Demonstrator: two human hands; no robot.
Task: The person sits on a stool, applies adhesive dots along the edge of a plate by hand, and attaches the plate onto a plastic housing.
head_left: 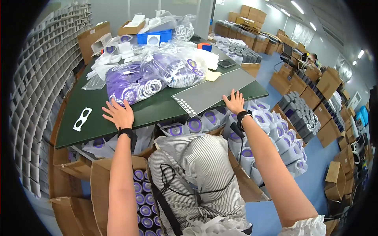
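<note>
My left hand [120, 114] lies with fingers spread on the near edge of the dark green table [82, 122], holding nothing. Its fingertips are close to a clear plastic bag of purple and white ring-shaped parts [134, 84]. My right hand [235, 103] rests, fingers apart, on the near edge of a flat grey sheet [214, 91] with rows of white round stickers at its left end. A white cutout piece with two holes [82, 119] lies alone left of my left hand. Another bag of purple and white parts [175, 69] sits behind the sheet.
An open carton [100, 192] of purple-topped cylinders stands by my left leg. Wrapped cylinders [271, 133] crowd a box at my right. A blue bin [161, 36], a phone [227, 63] and a tape roll [204, 47] occupy the table's far side. Another person [312, 59] sits far right.
</note>
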